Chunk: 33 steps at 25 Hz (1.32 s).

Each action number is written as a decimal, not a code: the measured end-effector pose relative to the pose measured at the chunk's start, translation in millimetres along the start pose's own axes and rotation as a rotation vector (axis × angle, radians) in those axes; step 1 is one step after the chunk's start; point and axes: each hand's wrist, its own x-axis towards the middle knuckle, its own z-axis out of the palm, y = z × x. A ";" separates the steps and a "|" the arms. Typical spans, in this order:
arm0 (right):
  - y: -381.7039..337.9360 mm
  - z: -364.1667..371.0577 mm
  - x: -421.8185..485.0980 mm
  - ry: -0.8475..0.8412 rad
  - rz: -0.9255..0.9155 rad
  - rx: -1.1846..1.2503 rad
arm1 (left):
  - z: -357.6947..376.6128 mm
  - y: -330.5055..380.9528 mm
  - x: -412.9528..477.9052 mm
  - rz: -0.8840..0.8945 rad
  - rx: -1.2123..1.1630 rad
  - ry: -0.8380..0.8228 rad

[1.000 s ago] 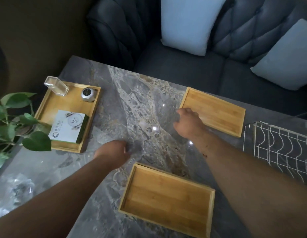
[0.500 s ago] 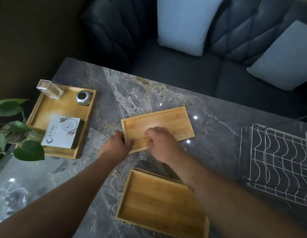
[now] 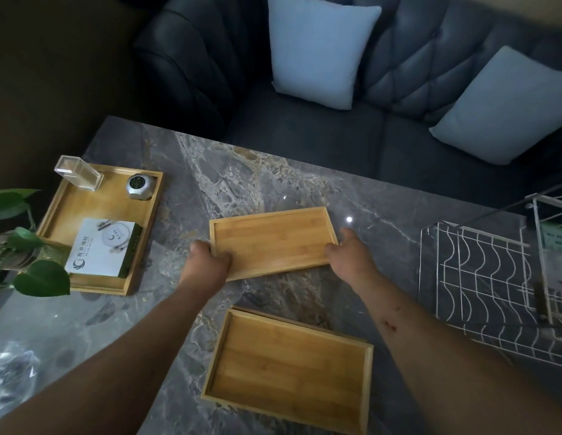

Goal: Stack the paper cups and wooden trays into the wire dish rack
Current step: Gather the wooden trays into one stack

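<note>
A small wooden tray lies in the middle of the marble table. My left hand grips its near-left corner, thumb over the rim. My right hand grips its right end, fingers curled at the edge. A second, larger wooden tray lies nearer to me, untouched. The white wire dish rack stands at the right edge of the table. No paper cups are in view.
A third wooden tray at the left carries a clear box, a small silver clock and a white card box. Plant leaves overhang the left edge. Beyond the table's far edge is a dark sofa with pale cushions.
My right hand dragged the small tray from the far right to the table's middle. It then shifted to the tray's right end, while my left hand took hold of the near-left corner.
</note>
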 end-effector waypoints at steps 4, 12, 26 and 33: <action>11.1 -23.0 -24.3 0.067 0.006 0.183 | -19.7 11.4 -15.9 0.044 -0.124 0.061; 65.5 -60.1 -125.4 -0.017 -0.043 0.204 | -46.0 -3.0 -97.2 0.241 -0.035 -0.032; 163.8 -2.5 -189.2 -0.009 0.085 0.133 | -20.2 -56.0 -157.7 0.179 0.090 -0.063; 163.1 -5.2 -200.0 0.040 0.043 -0.016 | -14.9 -64.2 -168.9 0.124 0.164 -0.110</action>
